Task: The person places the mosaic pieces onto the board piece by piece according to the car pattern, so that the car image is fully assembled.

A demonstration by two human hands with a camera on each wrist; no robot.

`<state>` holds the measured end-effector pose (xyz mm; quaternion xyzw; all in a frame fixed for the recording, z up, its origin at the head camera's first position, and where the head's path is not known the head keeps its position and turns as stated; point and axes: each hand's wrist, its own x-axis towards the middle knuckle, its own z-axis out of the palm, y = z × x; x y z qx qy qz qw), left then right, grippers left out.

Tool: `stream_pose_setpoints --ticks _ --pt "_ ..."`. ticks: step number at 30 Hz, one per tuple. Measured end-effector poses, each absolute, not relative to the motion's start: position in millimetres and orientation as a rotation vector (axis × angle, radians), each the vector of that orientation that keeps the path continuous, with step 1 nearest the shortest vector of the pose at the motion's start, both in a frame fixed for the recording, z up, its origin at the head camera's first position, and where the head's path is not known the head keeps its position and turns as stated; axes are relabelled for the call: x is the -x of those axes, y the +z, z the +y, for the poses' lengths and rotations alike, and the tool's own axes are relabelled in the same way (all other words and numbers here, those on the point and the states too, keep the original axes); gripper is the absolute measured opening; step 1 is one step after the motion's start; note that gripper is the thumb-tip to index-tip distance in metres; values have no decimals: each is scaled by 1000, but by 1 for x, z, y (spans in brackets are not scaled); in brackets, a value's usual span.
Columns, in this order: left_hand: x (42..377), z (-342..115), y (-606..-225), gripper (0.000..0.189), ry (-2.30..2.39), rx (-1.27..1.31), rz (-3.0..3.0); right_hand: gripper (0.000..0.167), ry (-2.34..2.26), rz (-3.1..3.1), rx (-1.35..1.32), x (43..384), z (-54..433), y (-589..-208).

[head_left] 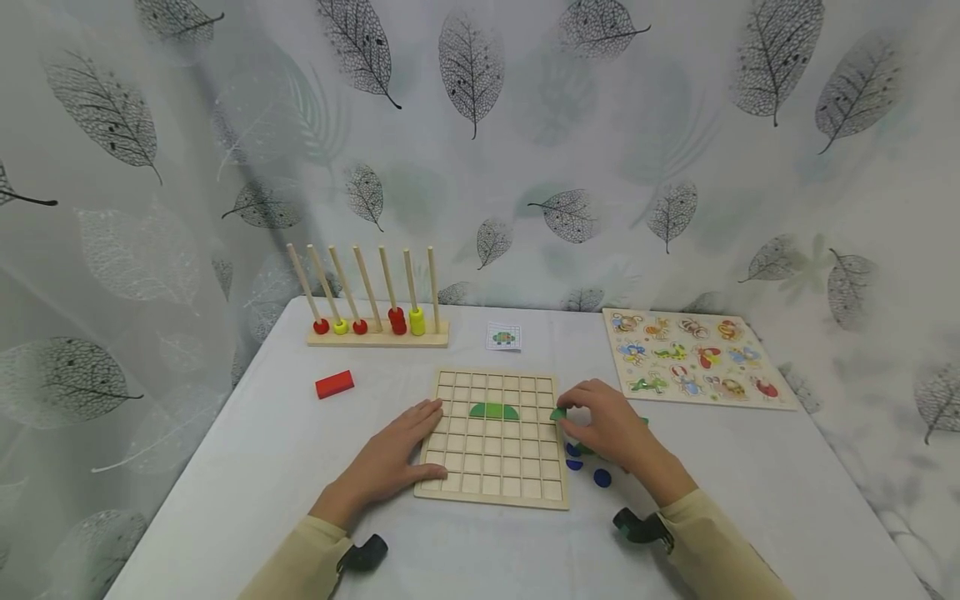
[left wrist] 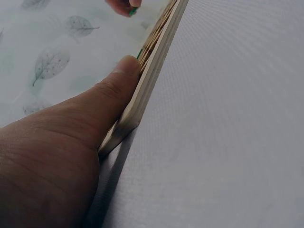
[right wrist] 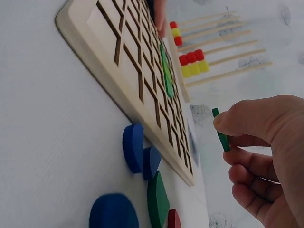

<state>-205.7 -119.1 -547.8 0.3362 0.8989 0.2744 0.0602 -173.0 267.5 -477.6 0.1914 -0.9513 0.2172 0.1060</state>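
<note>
My right hand (head_left: pixel 603 421) pinches a small green wooden piece (right wrist: pixel 221 129) between thumb and fingertips, raised by the right edge of the wooden grid board (head_left: pixel 487 487). Its full outline is hard to tell, as the right wrist view has it edge-on. My left hand (head_left: pixel 393 454) rests along the board's left edge with fingers extended, and the thumb (left wrist: pixel 114 90) lies against the frame near a corner. In the board's upper middle, a bright green square (head_left: pixel 494 411) sits between two darker green curved pieces (head_left: pixel 477 411).
Blue pieces (head_left: pixel 602 477), a green piece (right wrist: pixel 157 199) and a red piece (right wrist: pixel 174 219) lie right of the board. Behind stand a peg rack (head_left: pixel 378 339) with red and yellow beads, a picture card (head_left: pixel 503 337) and an insect puzzle (head_left: pixel 697 358). A red block (head_left: pixel 334 384) lies left.
</note>
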Motion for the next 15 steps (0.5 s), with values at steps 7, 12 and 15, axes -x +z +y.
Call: stream_pose_setpoints --ticks 7,12,15 --pt "205 -119 -547 105 826 -1013 2722 19 675 -2794 -592 178 260 -478" --pt "205 -119 -547 104 841 -1030 2732 18 687 -2780 -611 182 250 -475" --pt "205 -119 -547 104 842 -1034 2736 18 699 -2770 -631 184 244 -473"
